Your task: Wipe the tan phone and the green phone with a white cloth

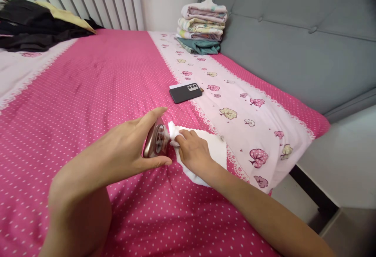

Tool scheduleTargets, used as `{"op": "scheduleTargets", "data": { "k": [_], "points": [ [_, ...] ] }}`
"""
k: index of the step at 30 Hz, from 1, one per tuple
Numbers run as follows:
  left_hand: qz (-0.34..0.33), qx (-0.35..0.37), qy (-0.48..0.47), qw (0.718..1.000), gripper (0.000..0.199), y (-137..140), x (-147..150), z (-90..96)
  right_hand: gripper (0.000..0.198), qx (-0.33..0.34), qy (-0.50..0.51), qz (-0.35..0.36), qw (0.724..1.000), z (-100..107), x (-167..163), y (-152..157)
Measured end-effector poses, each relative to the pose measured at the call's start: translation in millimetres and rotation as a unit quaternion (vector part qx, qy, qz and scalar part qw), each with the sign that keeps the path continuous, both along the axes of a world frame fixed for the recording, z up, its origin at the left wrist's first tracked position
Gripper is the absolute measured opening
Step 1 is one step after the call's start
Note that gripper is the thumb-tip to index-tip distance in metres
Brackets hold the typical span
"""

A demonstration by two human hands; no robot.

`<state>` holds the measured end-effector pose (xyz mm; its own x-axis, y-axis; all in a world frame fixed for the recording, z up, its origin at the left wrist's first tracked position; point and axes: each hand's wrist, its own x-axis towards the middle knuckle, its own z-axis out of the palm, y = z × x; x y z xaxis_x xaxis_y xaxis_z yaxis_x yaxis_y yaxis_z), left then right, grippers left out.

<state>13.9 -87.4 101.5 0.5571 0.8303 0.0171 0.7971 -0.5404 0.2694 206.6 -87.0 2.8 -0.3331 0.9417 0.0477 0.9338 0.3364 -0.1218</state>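
I have the bed (96,78) in front of me, dressed in a pink dotted cover with pale bands of printed trees. Spread directly on it is a white cloth (217,151), one edge bunched in my right fingers (187,133); beyond lie a dark phone (183,93), cameras up, a stack of folded fabrics (202,24) and a heap of clothes (29,24).

- You have a pink, dotty bed (117,63) in front.
- On your right stands a big grey headboard (282,37).
- Past the bed you see a white wall (166,4).
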Motion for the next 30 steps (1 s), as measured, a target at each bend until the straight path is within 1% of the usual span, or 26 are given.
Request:
{"op": "scheduleTargets", "data": {
  "k": [10,14,26,30],
  "points": [
    [0.004,0.002,-0.007,1.0,0.089,0.8,0.5,-1.5,0.024,0.007,0.0,0.002,1.0,-2.8,0.5,1.1],
    [-0.004,0.005,-0.013,1.0,0.087,1.0,-0.3,-2.7,0.025,0.004,0.002,0.002,1.0,-2.7,0.1,1.4],
    [0.002,0.011,-0.006,1.0,0.089,0.3,0.9,-1.8,0.025,0.004,0.001,0.002,1.0,-2.7,0.2,0.8],
    [0.006,-0.002,-0.004,1.0,0.089,0.5,0.8,-1.1,0.025,0.009,0.003,0.004,1.0,-3.1,-0.1,1.0]
  ]
}}
